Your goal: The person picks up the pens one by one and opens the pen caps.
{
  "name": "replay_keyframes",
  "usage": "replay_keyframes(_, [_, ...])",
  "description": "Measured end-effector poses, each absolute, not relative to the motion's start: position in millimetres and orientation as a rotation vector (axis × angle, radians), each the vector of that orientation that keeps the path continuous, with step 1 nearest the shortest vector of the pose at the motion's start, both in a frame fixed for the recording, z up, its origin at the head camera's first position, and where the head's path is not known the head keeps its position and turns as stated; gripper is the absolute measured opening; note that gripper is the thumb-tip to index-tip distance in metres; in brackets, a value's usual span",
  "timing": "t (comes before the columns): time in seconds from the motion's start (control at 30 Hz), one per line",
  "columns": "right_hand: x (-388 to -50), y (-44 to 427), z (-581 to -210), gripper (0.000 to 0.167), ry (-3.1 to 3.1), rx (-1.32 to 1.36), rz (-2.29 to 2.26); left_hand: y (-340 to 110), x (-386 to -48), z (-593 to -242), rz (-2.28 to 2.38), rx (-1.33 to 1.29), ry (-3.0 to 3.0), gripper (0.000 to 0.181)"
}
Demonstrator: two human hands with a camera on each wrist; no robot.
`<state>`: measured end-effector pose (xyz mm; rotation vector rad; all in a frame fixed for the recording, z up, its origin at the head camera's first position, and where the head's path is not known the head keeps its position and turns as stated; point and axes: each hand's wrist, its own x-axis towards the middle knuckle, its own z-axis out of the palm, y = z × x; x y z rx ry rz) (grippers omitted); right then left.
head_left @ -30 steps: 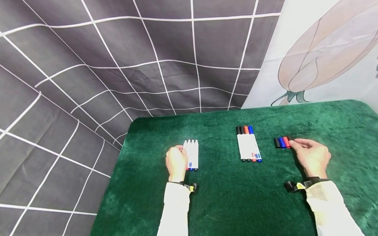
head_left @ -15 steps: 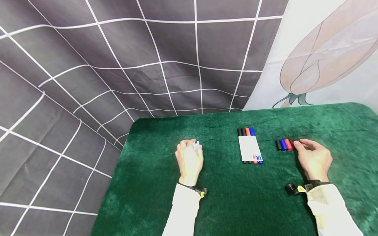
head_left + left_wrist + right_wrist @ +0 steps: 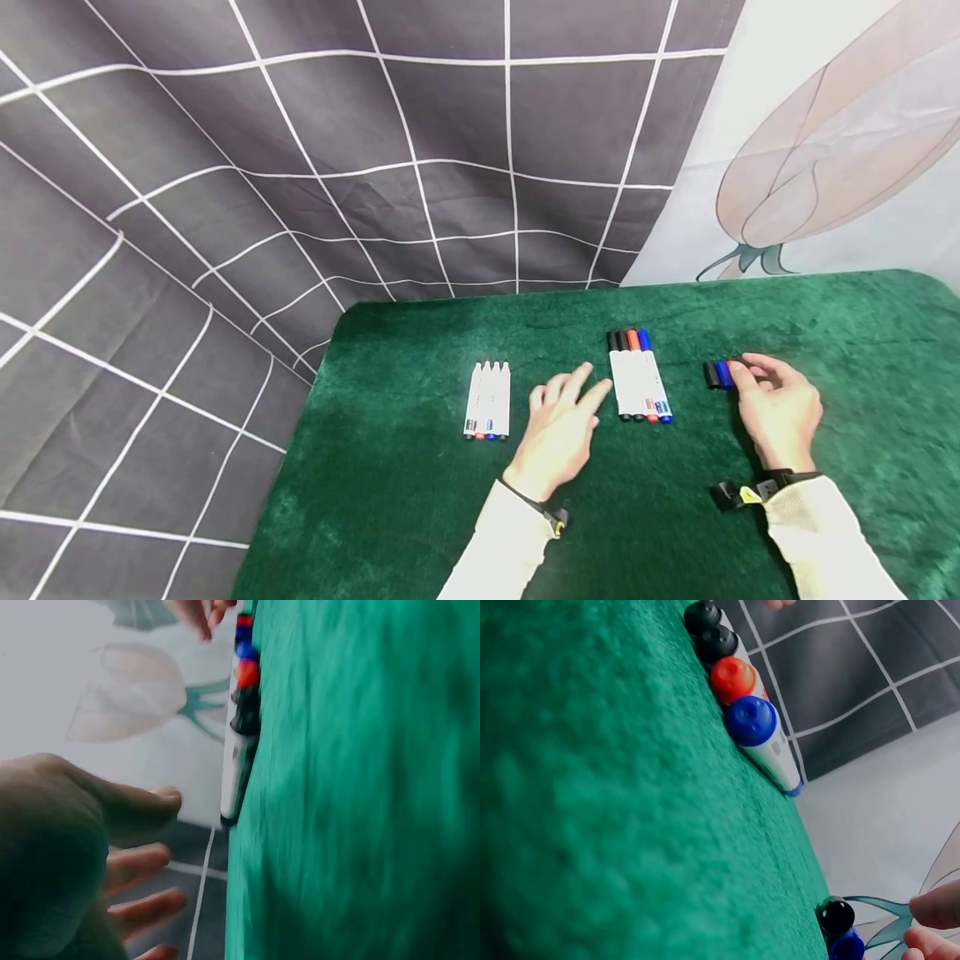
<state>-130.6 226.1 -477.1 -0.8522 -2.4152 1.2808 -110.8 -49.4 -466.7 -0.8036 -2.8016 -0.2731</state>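
Left hand (image 3: 557, 433) has its fingers spread near the capped markers (image 3: 637, 380); can't tell if right hand (image 3: 782, 412) pinches the loose caps (image 3: 718, 375). Nudge gently so nothing rolls.

2 cream slvs (image 3: 501, 537), 2 blk wrist straps (image 3: 793, 477), each w/ blk cam (image 3: 726, 497) & yel. patch (image 3: 750, 495).
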Motion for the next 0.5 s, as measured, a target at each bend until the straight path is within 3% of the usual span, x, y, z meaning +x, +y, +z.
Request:
replay_keyframes(0.2, [-131.5, 221.4, -478.4, 0.038, -2.375, -0.813, 1.265, -33.7, -101.0, -471.2, -0.101, -1.034, -2.845, 0.046])
replay_keyframes(0.5, [-131.7, 219.6, -481.7, 0.036, -2.350, -0.793, 1.283, -32.6, -98.1, -467.5, -0.093, -0.992, -2.876, 0.045])
